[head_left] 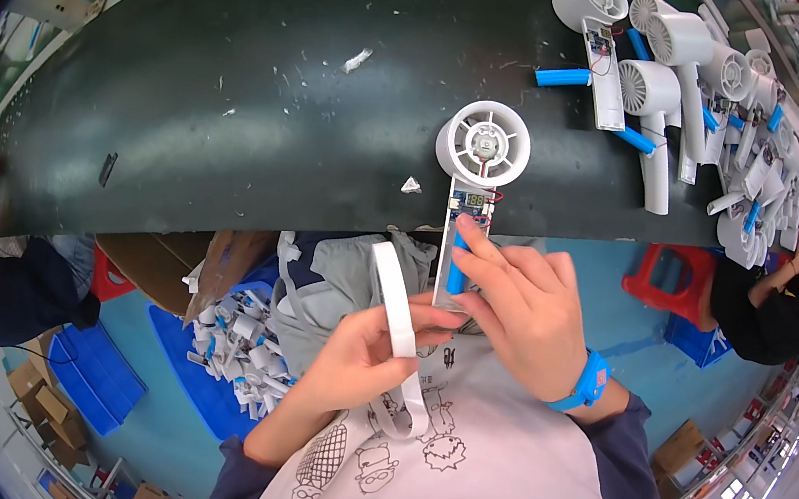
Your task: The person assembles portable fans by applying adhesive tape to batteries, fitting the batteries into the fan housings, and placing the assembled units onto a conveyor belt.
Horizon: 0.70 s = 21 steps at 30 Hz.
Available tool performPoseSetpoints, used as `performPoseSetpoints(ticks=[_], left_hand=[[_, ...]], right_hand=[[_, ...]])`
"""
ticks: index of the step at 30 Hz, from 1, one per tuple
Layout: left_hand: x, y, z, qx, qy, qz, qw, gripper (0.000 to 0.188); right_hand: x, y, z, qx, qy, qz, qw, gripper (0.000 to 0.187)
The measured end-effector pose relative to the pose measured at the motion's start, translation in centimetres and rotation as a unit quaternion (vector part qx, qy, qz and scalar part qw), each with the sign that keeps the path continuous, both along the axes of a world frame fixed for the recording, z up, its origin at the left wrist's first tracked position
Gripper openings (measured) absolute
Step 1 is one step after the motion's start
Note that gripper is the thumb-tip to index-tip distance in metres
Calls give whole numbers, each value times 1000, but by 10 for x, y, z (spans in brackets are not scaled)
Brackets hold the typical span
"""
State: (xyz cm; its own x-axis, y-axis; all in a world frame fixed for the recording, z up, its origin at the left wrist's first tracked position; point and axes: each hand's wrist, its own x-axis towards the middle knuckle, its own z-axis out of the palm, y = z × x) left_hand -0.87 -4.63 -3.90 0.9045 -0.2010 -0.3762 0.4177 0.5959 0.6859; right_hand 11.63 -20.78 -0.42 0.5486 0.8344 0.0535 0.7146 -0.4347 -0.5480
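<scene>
An opened white handheld fan (449,145) lies with its round head on the dark bench and its handle sticking out over the near edge. In the handle sit a small circuit board with a display (473,202) and a blue cylindrical battery (457,272). My right hand (537,318), closed over the handle, has its index fingertip by the board's lower end and its thumb near the battery's bottom end. My left hand (355,360) grips a roll of white tape (397,300), which stands on edge. Its fingertips reach to the lower end of the handle, partly hidden.
A pile of white fans with blue batteries (677,94) covers the bench's right side. White scraps (357,60) and a small dark piece (107,169) lie on the bench (231,147). Below left, a blue bin (169,350) holds white parts. Other people sit at both sides.
</scene>
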Motion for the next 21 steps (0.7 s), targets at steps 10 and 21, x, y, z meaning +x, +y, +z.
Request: performPoseSetpoints(ticks=[10,21], left_hand=[[3,-7,0,-9,5,-3,1000,48],[-5,33,24,-47,-104,-17,993,33]], right_hand=[[-3,19,-29,233,441,-249,830,47],[266,197,-72,271,98,-270,919,38]])
